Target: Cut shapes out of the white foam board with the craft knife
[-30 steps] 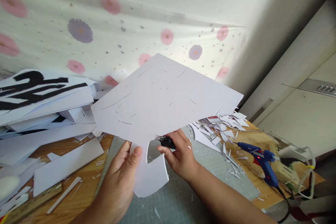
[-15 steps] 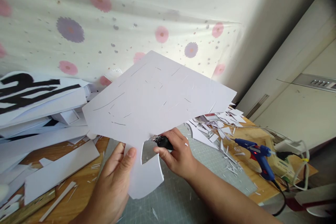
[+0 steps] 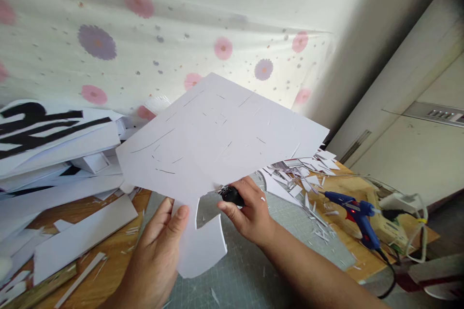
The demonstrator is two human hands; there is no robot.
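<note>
A large white foam board (image 3: pixel 224 130) with several short slits in its face is held tilted up above the cutting mat (image 3: pixel 203 294). My left hand (image 3: pixel 159 241) grips its narrow lower tab, thumb on the near face and fingers behind. My right hand (image 3: pixel 250 207) is closed around a black utility knife (image 3: pixel 232 196). The knife's silvery front end meets the board's lower edge, right of a squared notch; the blade itself is too small to make out.
A blue glue gun (image 3: pixel 351 210) with a lit red light rests at the right. White offcuts (image 3: pixel 297 178) are heaped behind it. On the left lie white board pieces (image 3: pixel 87 236), black-marked panels (image 3: pixel 47 125) and a wooden strip (image 3: pixel 43 289). A flowered sheet (image 3: pixel 163 48) covers the wall.
The board has shifted slightly right and down. My right hand and the knife have moved a little right along the board's lower edge. My left hand keeps its grip.
</note>
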